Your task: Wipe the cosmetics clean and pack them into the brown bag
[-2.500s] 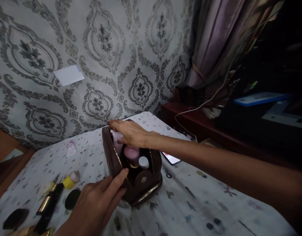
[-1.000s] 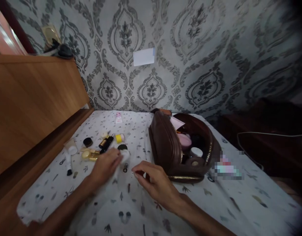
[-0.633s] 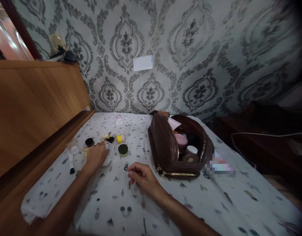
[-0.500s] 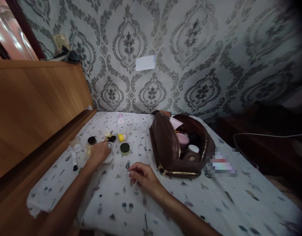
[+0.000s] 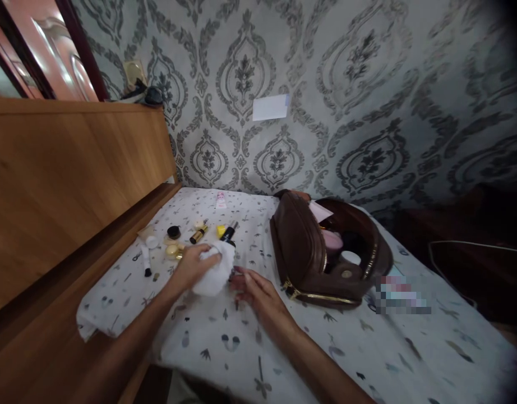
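Observation:
My left hand [image 5: 194, 266] is closed on a crumpled white cloth [image 5: 215, 276], raised over the bed sheet. A black tube with a clear tip [image 5: 230, 231] sticks up behind the cloth; whether my left hand also grips it, I cannot tell. My right hand [image 5: 258, 292] is at the cloth's right edge, its fingers loosely bent, slightly blurred, with nothing visible in them. Behind my left hand lie a gold-and-black bottle [image 5: 198, 234], a black round jar [image 5: 173, 232], a gold-capped item [image 5: 172, 251] and a yellow-ended container [image 5: 220, 230], partly covered by the tube.
An open brown cosmetic bag [image 5: 295, 247] with a pink pouch [image 5: 332, 239] and white lid [image 5: 350, 258] stands at right. White tubes [image 5: 146, 261] lie at left, a pink-and-white tube [image 5: 220, 200] farther back. A wooden board [image 5: 77, 163] borders the left side.
My left hand has lifted the white cloth toward my right hand. The black tube now shows behind it, and the dark green jar is hidden. The view has shifted left.

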`<state>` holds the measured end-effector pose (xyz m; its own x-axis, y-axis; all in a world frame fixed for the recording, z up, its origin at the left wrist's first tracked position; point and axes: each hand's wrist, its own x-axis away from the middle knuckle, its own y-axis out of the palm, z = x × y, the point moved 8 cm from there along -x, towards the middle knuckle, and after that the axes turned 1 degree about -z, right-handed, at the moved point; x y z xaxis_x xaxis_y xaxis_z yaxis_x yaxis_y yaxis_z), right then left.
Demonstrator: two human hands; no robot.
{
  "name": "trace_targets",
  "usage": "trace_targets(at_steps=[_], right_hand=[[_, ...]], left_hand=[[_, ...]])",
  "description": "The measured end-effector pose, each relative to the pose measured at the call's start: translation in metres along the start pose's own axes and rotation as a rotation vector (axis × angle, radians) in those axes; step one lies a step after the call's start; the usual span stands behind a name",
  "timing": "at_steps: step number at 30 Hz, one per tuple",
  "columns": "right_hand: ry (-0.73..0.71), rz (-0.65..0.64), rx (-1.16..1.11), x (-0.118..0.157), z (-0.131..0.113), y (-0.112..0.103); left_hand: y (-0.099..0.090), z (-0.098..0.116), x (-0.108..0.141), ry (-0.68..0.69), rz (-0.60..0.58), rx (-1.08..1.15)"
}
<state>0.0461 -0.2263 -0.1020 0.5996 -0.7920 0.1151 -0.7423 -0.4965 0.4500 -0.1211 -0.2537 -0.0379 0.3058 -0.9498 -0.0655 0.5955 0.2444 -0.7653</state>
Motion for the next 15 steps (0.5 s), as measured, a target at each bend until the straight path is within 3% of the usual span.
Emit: trace_targets(at_steps=[3,8,12,15], right_hand=[[0.014,0.025,-0.128,0.001,0.005,0.0],[0.122,0.079,-0.171,0.009,0.015,-0.005],[0.084,0.079,-0.161,0.011,0.013,-0.004],[0.033,0.088,-0.148,0.011,0.008,-0.004]], left_hand=[[0.027,0.027,0.026,0.147,-0.064,0.206],[0.056,0.048,0.047,0.296,-0.153,0.109],[0.06,0.053,0.051,0.445,-0.157,-0.031],[0.05,0.051,0.048,0.489,-0.043,-0.024]])
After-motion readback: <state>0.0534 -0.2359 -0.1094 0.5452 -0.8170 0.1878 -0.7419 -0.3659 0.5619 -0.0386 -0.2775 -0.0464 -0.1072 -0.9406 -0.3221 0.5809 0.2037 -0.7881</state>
